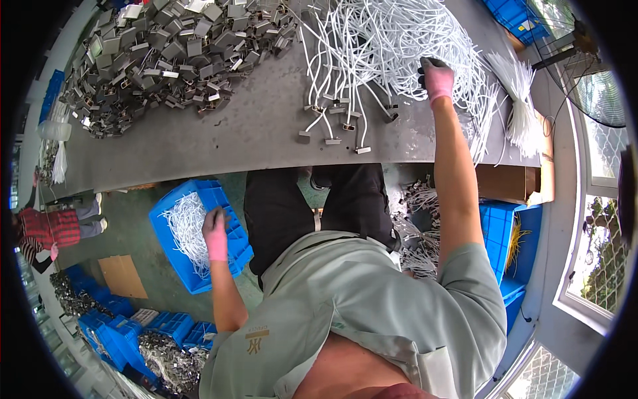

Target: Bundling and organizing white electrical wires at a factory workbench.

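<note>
Both my hands wear pink gloves with dark grey fingers. My right hand [437, 78] is over the right part of a large heap of white cables [405, 40] on the table. Its fingers are curled in, and whatever they may hold is hidden. Down at the left, my left hand [214, 234] hangs over the edge of a blue crate [197, 284] beside my leg. The fingers there are loosely bent and apart, with nothing visible in them. White cables [187, 226] lie loose inside that crate. Several cables with small metal connector pieces [332, 141] on their ends spread toward the table's near edge.
A big pile of grey metal parts [173, 53] covers the table's left side. A tied bundle of white cables [524, 123] lies at the right, near a fan [585, 73]. Blue bins [126, 339] stand on the floor at lower left. Another person [50, 226] is at far left.
</note>
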Demonstrator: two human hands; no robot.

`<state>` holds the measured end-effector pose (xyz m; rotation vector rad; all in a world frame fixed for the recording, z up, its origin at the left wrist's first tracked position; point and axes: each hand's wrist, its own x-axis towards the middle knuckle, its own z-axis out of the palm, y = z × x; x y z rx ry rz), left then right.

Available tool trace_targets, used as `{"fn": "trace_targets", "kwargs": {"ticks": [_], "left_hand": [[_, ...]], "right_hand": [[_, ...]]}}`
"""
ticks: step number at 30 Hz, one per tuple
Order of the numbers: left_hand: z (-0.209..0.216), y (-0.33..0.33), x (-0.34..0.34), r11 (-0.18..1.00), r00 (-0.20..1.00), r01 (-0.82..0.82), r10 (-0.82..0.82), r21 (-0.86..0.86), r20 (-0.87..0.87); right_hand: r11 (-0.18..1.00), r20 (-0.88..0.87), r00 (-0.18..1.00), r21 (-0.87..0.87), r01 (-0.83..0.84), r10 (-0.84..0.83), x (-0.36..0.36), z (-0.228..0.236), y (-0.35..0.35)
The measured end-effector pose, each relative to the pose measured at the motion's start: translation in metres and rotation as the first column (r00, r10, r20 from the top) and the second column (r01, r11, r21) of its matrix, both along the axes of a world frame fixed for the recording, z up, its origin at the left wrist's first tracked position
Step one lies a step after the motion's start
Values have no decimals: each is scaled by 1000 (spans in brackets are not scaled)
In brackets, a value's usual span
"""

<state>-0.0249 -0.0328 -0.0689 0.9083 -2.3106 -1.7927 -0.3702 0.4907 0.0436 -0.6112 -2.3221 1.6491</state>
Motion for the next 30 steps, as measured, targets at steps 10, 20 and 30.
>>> {"fn": "trace_targets", "kwargs": {"ticks": [10,20,30], "left_hand": [[-21,5,26,970,975,206,-192,-126,117],[-27,6,13,906,930,355,-317,-232,186],[-34,-1,30,880,915,388,-334,-274,224]], "right_hand": [[804,221,969,593,-44,-110,-47,-2,-3],[887,316,947,452,-96,-59,-59,-20,2],[868,3,987,-476,-140,161,-2,-22,43]]}}
